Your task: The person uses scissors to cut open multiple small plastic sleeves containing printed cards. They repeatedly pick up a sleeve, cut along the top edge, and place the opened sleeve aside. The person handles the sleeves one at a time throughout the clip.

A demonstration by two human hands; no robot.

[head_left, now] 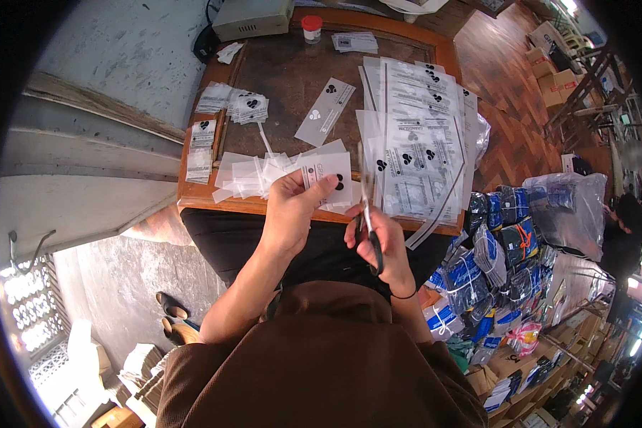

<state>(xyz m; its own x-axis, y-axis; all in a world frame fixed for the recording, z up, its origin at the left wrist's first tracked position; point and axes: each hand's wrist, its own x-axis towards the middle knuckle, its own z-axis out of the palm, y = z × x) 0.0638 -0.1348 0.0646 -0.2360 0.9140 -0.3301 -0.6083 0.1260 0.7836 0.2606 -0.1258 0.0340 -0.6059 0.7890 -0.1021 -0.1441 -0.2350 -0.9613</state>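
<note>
Presently, a thin printed plastic strip [326, 178] is pinched in the closed left hand [292, 207] above the wooden table [207, 196] edge. Scissors [369, 221] are gripped in the closed right hand [381, 242], blades beside it. Being light, limp and slippery, the strip is judged best held near its end.

Clear printed plastic bags [421, 135] stacked in a sheaf on the right of the desk [278, 71]; small white labels [239, 105] piled at its left edge. Bundled blue-and-black packages [503, 242] heaped on the floor, right.
</note>
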